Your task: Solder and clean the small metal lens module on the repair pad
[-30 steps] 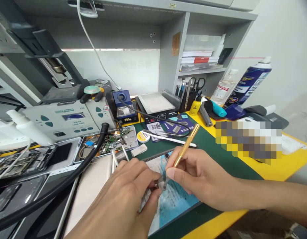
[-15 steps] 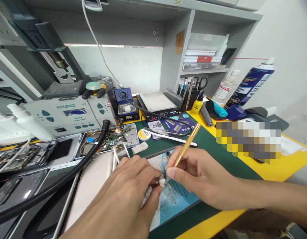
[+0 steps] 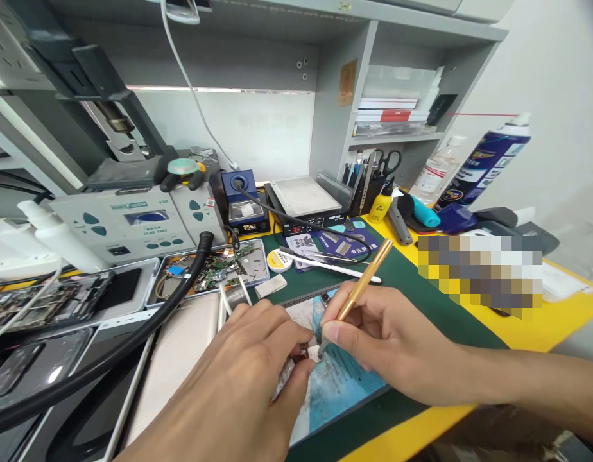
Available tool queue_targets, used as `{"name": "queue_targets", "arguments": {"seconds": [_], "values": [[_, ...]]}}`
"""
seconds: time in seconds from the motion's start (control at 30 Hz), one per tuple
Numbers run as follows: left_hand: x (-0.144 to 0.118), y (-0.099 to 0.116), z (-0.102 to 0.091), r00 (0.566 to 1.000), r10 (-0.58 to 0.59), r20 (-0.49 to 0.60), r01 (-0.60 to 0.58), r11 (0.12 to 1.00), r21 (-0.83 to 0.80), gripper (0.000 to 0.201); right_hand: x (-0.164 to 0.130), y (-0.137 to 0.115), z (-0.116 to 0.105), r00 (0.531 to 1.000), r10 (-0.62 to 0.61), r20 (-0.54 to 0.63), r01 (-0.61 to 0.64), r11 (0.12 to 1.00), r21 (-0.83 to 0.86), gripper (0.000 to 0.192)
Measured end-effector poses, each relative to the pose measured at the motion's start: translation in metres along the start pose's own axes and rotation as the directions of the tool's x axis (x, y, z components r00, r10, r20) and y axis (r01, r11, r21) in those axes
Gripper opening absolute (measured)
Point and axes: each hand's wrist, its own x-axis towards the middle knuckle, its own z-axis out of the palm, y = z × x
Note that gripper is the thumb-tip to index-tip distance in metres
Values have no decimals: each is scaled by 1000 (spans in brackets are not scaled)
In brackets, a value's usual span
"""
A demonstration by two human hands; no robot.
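My left hand (image 3: 255, 362) is closed, with thumb and fingertips pinching a small pale part (image 3: 314, 352) of metallic look, mostly hidden by the fingers. In my right hand (image 3: 393, 340) is a gold-handled craft knife (image 3: 366, 279), gripped like a pen and slanting up to the right. Its short grey blade tip meets the small part's right edge, just beside my left fingertips. Both hands rest over a blue-and-white work pad (image 3: 342, 391) with worn, scratched marks, which lies on a green mat (image 3: 450, 314).
Behind the hands lie a white pen-like stick (image 3: 325, 264), a round yellow-labelled tin (image 3: 278, 260) and a tray of circuit boards (image 3: 255, 273). A thick black hose (image 3: 147, 333) crosses the left side over tablets. A heating plate (image 3: 303, 196) and soldering station (image 3: 243, 199) stand at the back.
The craft knife's handle has tipped slightly to the right, and its tip has shifted a little at the part's edge. My left hand keeps its place.
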Motion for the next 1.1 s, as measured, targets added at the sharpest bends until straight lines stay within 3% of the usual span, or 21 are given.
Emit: {"name": "queue_targets", "arguments": {"seconds": [0.57, 0.9, 1.1], "values": [[0, 3, -3, 999, -25, 24, 25, 1000, 13, 17, 2, -2, 0, 1000, 3, 18, -3, 1000, 27, 25], [2, 4, -5, 999, -28, 44, 25, 998, 49, 17, 3, -5, -3, 988, 154, -1, -153, 982, 112, 39], [1, 7, -4, 998, -48, 38, 47, 998, 38, 18, 6, -4, -10, 980, 198, 12, -198, 976, 95, 33]]}}
